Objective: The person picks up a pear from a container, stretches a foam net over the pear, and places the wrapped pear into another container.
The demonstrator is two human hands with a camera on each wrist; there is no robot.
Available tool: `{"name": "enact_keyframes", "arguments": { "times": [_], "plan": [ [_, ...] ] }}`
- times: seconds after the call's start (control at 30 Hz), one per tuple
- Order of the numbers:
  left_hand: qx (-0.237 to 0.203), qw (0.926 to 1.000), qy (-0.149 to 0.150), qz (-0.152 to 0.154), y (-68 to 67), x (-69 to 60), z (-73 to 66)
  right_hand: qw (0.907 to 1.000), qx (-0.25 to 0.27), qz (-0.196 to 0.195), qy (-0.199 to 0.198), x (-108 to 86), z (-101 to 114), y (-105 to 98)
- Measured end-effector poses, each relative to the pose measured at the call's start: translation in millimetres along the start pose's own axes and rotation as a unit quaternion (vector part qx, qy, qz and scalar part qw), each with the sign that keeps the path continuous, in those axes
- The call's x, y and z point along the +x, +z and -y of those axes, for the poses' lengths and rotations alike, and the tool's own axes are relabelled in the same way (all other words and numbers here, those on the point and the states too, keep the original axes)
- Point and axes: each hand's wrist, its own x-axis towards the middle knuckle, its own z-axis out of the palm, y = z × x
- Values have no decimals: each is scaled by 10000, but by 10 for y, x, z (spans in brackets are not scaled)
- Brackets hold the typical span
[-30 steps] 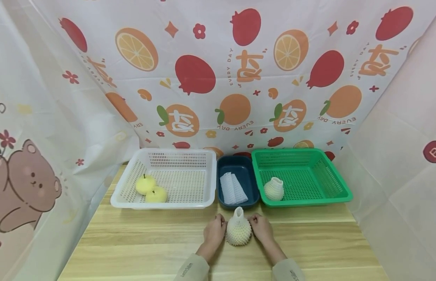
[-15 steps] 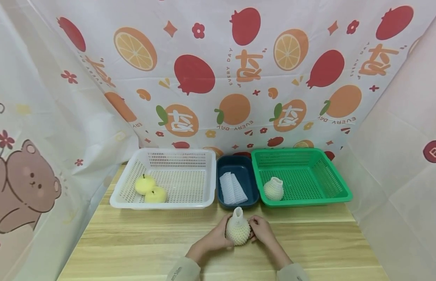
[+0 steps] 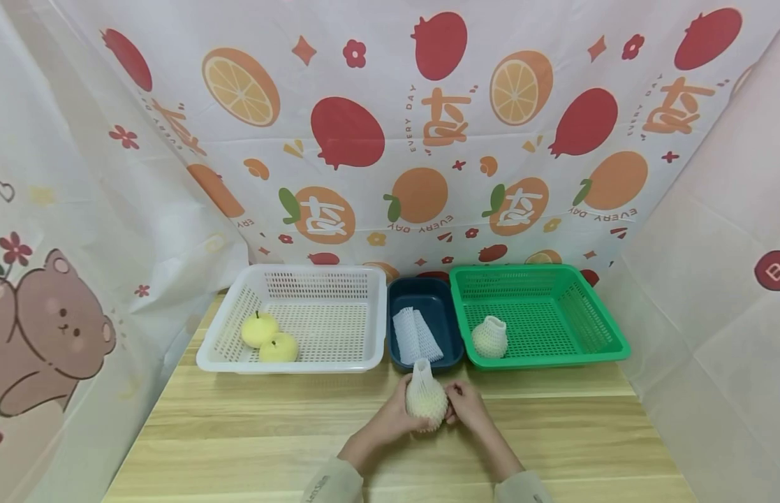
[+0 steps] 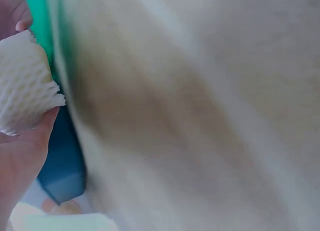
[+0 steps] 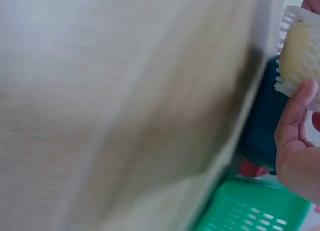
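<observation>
A round yellow pear in a white foam net sleeve (image 3: 425, 402) is at the table's front middle, its narrow sleeve neck pointing toward the blue bin. My left hand (image 3: 390, 419) grips it from the left, thumb across its near side. On the right side, my right hand (image 3: 468, 406) pinches the sleeve's edge with curled fingers. Bare yellow skin of the pear (image 5: 295, 50) shows at the sleeve's open end in the right wrist view. In the left wrist view, the foam sleeve (image 4: 25, 83) rests against my left hand (image 4: 22, 156).
A white basket (image 3: 292, 367) at left holds two bare yellow pears (image 3: 270, 339). Flat foam sleeves (image 3: 417, 337) lie in the dark blue bin (image 3: 454, 349). The green basket (image 3: 553, 362) at right contains another sleeved pear (image 3: 490, 338). A printed curtain hangs behind.
My left hand has gone from pinching the sleeve's left side to gripping round the pear. The pear has tipped and risen slightly, and its sleeve neck looks longer. My right hand stays at the right side.
</observation>
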Motion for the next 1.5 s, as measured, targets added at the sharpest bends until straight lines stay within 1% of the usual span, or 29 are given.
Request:
{"name": "enact_keyframes", "arguments": {
  "times": [0.07, 0.13, 0.2, 0.27, 0.33, 0.4, 0.43, 0.5, 0.57, 0.67, 0.73, 0.83, 0.93, 0.97, 1.03, 1.13, 1.23, 1.27, 1.4, 1.5],
  "plan": [
    [-49, 9997, -137, -175, -30, 11, -110, 9997, 174, -63, -132, 8, 98, -13],
    [-202, 9988, -261, -356, -70, 27, -230, 9989, 338, -109, -296, 12, 203, -23],
    [-469, 9967, -404, -533, -116, 48, -336, 9976, 437, -118, -531, 4, 308, -30],
    [-864, 9927, -491, -676, -164, 74, -426, 9949, 491, -95, -877, -26, 427, -35],
    [-1444, 9852, -567, -734, -212, 105, -499, 9893, 385, -66, -1407, -86, 574, -33],
    [-2118, 9735, -554, -667, -256, 135, -557, 9802, 257, 4, -1965, -146, 717, -26],
    [-2392, 9677, -545, -576, -275, 148, -577, 9754, 225, 59, -2193, -176, 783, -21],
    [-2874, 9558, -512, -356, -305, 168, -624, 9686, 91, 156, -2478, -226, 895, -8],
    [-3160, 9474, -494, -130, -321, 185, -666, 9677, -64, 268, -2507, -248, 963, 2],
    [-3320, 9418, -518, 82, -325, 208, -717, 9643, -422, 370, -2588, -266, 1031, 19],
    [-3412, 9381, -593, 80, -316, 233, -733, 9580, -702, 376, -2756, -262, 1056, 28],
    [-3544, 9325, -693, -78, -292, 260, -756, 9478, -942, 302, -3030, -249, 1071, 39],
    [-3624, 9279, -799, -356, -259, 274, -775, 9433, -1025, 152, -3154, -238, 1069, 55],
    [-3614, 9277, -815, -452, -248, 277, -779, 9422, -1021, 88, -3189, -238, 1066, 62],
    [-3521, 9298, -842, -658, -226, 276, -783, 9385, -1033, -60, -3295, -235, 1062, 81],
    [-3352, 9344, -821, -887, -200, 279, -787, 9281, -1048, -339, -3557, -224, 1057, 114],
    [-3223, 9381, -722, -1045, -170, 274, -795, 9166, -1070, -608, -3803, -213, 1062, 141],
    [-3228, 9376, -677, -1102, -159, 272, -797, 9133, -1067, -666, -3874, -210, 1064, 147],
    [-3091, 9382, -694, -1396, -107, 258, -800, 9058, -1053, -801, -4025, -206, 1076, 161],
    [-3048, 9375, -698, -1530, -75, 251, -799, 8998, -1036, -931, -4135, -206, 1076, 167]
  ]
}}
